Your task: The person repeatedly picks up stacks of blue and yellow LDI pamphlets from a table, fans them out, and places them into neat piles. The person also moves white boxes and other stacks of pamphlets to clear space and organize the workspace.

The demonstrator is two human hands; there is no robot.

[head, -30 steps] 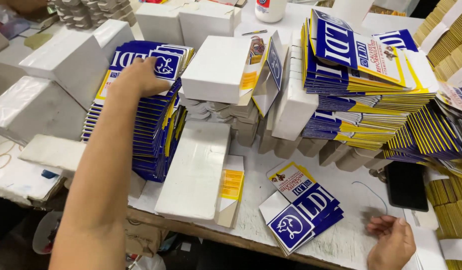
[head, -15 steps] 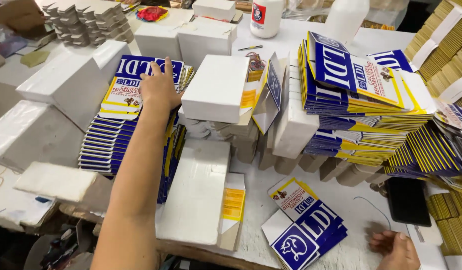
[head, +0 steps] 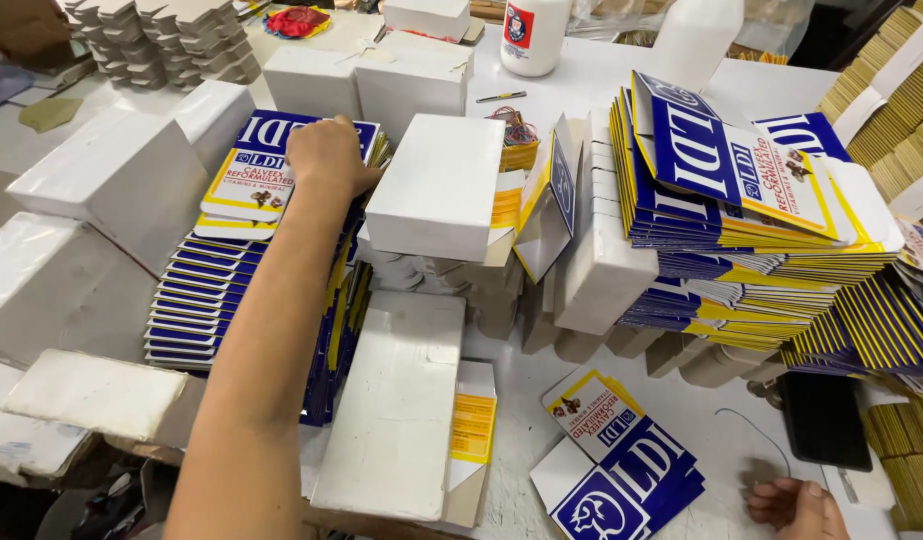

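Observation:
My left hand [head: 326, 156] reaches forward and rests, fingers curled, on top of a tall stack of flat blue, yellow and white cartons [head: 243, 262] at the left of the table. Whether it grips the top carton is unclear. My right hand [head: 796, 506] lies at the bottom right edge, fingers loosely curled on the white table top [head: 741, 440], holding nothing. Just left of it sits a small pile of the same flat cartons [head: 621, 465]. A black phone [head: 824, 420] lies above that hand.
Stacks of white flat cartons [head: 441, 185] fill the middle, with one long white pile [head: 396, 400] in front. A big fanned stack of blue cartons [head: 741, 215] stands right, yellow-edged bundles [head: 896, 95] beyond. White bottles [head: 533, 35] stand at the back.
My left hand has stayed on the blue stack while the view shifted closer and downward. My right hand has slid slightly left along the table's front edge.

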